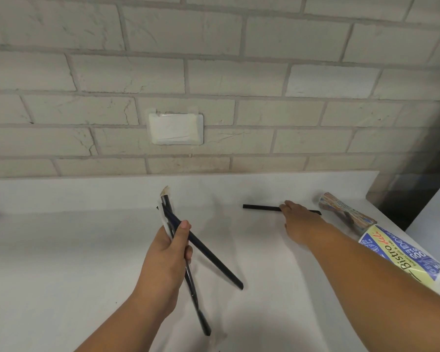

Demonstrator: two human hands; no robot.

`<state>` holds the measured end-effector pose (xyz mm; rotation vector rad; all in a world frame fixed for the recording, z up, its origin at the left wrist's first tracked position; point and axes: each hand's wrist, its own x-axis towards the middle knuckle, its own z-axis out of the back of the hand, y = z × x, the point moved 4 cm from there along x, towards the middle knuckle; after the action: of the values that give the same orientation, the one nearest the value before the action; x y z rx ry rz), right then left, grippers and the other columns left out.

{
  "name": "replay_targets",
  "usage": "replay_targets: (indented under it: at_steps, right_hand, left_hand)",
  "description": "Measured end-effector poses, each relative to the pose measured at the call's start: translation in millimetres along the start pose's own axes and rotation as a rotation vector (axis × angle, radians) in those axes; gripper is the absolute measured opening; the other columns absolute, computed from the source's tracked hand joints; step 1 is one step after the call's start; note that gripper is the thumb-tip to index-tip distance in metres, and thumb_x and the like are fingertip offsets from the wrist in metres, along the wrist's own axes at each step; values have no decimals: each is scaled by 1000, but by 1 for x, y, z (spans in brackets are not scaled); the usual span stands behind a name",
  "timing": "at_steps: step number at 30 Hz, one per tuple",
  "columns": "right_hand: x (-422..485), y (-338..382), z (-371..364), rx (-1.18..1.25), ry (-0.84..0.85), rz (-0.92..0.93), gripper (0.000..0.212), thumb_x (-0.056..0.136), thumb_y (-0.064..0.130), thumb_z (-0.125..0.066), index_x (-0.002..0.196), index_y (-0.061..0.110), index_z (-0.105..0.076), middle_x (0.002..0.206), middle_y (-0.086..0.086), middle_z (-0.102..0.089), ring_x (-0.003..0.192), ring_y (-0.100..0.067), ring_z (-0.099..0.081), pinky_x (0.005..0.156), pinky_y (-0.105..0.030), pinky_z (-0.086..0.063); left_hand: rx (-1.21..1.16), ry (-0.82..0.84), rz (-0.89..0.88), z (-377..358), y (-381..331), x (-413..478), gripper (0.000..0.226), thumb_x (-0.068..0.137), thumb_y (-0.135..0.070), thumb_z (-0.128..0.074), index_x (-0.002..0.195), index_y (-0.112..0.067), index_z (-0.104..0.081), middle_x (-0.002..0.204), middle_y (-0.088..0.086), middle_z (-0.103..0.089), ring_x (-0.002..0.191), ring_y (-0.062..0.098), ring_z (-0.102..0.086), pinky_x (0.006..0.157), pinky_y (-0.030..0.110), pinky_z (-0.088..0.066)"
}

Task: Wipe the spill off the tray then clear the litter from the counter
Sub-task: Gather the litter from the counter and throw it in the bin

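Observation:
My left hand grips a bunch of long black straws, some still in clear wrappers, above the white counter. Their ends fan out toward me and to the right. A single black straw lies flat on the counter further back. My right hand reaches over it, fingertips down on its middle part, and the hand hides part of the straw. No tray is in view.
A wrapped roll of napkins or cups with a yellow and blue "Bistro" label lies along the counter's right edge. The brick wall carries a taped-over white outlet cover. A dark gap opens at the far right.

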<state>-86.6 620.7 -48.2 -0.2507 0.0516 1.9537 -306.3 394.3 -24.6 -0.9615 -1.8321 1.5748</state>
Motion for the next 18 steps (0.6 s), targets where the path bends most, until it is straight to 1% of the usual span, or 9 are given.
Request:
replay_targets:
  at_steps: [3,5,7,9,11,13,16,18]
  right_hand:
    - [2,-1,-4,-68,50,-38,67,97,7,-32,154,23,-1,161,4,2,149,-20,-3,117,-49,-17]
    - [4,-3,-8,-122,74,-68,66,98,12,-32,153,25,1,161,4,-3,149,-21,0,116,-53,-14]
    - [3,-2,-12,-122,92,-85,65,97,12,-31,154,23,-1,160,1,-9,148,-22,-2,116,-55,-12]
    - [0,1,-11,-113,83,-87,63,96,9,-32,153,22,-8,157,-4,-17,147,-23,-10,115,-55,-14]
    - [-1,2,-9,-113,49,-83,62,94,8,-35,152,21,-15,150,-5,-24,141,-24,-22,112,-52,-21]
    - [-1,2,-7,-101,22,-70,61,93,8,-38,150,21,-19,144,-5,-28,136,-25,-28,109,-49,-28]
    - [0,1,-6,-71,-7,-50,60,94,10,-39,150,19,-20,147,-3,-25,136,-24,-28,107,-46,-33]
    - [1,0,-7,-33,-14,-41,61,94,8,-38,150,19,-19,153,-1,-18,141,-22,-22,110,-46,-30]
  left_hand:
    - [6,3,3,1,2,2,40,91,-43,-53,98,-4,-55,53,-12,-47,67,19,-42,73,39,-37]
    - [7,11,8,1,3,2,39,91,-44,-54,96,-5,-56,53,-12,-48,67,20,-42,74,39,-37]
    - [3,19,16,1,4,3,39,90,-45,-54,96,-6,-56,54,-11,-48,67,19,-42,74,39,-37]
    - [-3,26,20,0,5,4,40,90,-44,-55,97,-5,-55,55,-10,-47,67,19,-42,74,39,-36]
    - [0,32,21,-2,5,3,42,90,-44,-55,98,-3,-54,55,-10,-47,67,20,-41,74,40,-36]
    - [5,31,21,-3,6,3,42,91,-44,-55,98,-2,-54,54,-10,-48,66,19,-41,74,40,-36]
    - [5,26,28,-3,6,2,37,90,-44,-55,95,-8,-56,53,-11,-48,66,18,-42,75,40,-37]
    - [5,17,33,-2,5,3,35,90,-44,-55,95,-10,-57,52,-12,-48,66,19,-42,75,39,-37]
